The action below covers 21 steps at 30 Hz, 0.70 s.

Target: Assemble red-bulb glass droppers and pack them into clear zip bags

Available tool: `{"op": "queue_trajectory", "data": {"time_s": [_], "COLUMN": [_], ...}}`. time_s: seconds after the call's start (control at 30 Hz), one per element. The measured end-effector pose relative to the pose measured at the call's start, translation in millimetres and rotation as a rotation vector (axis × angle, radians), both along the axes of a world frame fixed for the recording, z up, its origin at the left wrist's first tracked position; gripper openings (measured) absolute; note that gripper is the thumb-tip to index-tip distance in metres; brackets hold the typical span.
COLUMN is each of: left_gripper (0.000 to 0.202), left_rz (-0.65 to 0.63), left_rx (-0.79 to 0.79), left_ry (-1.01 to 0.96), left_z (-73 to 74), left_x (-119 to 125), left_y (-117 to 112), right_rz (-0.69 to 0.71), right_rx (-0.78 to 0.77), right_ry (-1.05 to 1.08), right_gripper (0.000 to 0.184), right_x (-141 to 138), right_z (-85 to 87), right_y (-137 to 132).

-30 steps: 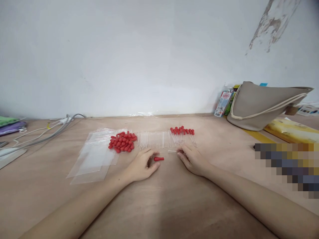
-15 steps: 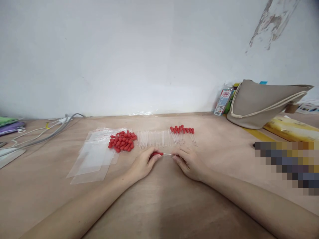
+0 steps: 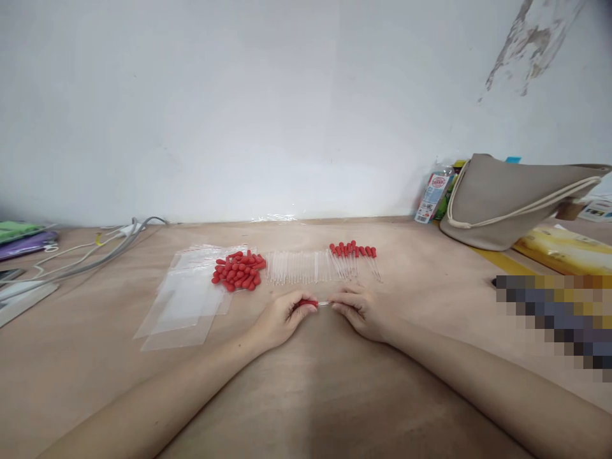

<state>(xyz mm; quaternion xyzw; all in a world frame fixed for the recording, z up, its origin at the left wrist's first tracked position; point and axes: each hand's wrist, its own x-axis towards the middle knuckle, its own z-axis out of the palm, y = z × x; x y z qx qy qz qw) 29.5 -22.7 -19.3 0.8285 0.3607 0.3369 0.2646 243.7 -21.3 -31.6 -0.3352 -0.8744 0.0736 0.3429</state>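
My left hand (image 3: 285, 317) is closed around a red rubber dropper bulb (image 3: 310, 303), most of it covered by the fingers. From the right, my right hand (image 3: 357, 311) pinches a thin clear dropper tube (image 3: 324, 304) whose end meets the mouth of the bulb. How deep the tube sits in it I cannot tell. Beyond my hands lies a row of loose clear tubes (image 3: 299, 267). A heap of red bulbs (image 3: 238, 273) rests left of that row. On its right are several droppers fitted with red bulbs (image 3: 352, 250).
Clear plastic zip bags (image 3: 179, 303) lie flat under and beside the bulb heap. Grey and white cables (image 3: 109, 252) run along the far left. At the right stand a grey-beige bag (image 3: 507, 201) and a bottle (image 3: 433, 194), with a yellow package (image 3: 554, 248) in front.
My hands have come slightly closer together, and less of the tube shows between them. Both have shifted a little toward me. The whole view has drifted slightly.
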Motion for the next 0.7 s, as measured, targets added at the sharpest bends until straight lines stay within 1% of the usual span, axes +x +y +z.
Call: {"op": "queue_trajectory", "data": {"time_s": [0.1, 0.23, 0.4, 0.57, 0.7], "left_gripper": [0.016, 0.019, 0.018, 0.019, 0.017], "left_rz": [0.007, 0.031, 0.023, 0.022, 0.0], "left_rx": [0.033, 0.047, 0.091, 0.082, 0.13], "left_ry": [0.046, 0.101, 0.142, 0.13, 0.155], "left_z": [-1.5, -3.4, -0.9, -0.7, -0.4], "left_x": [-2, -1, 1, 2, -1], "left_y": [-1, -1, -3, -1, 2], "right_rz": [-0.003, -0.044, -0.084, -0.107, -0.099], "right_rx": [0.039, 0.111, 0.211, 0.21, 0.17], "right_ry": [-0.071, -0.154, -0.205, -0.21, -0.25], "right_gripper": [0.022, 0.021, 0.021, 0.023, 0.023], "right_x": [-1, -2, -7, -13, -13], "right_z": [-0.9, -1.3, -0.1, -0.6, -1.1], "right_y": [2, -1, -7, -7, -3]}}
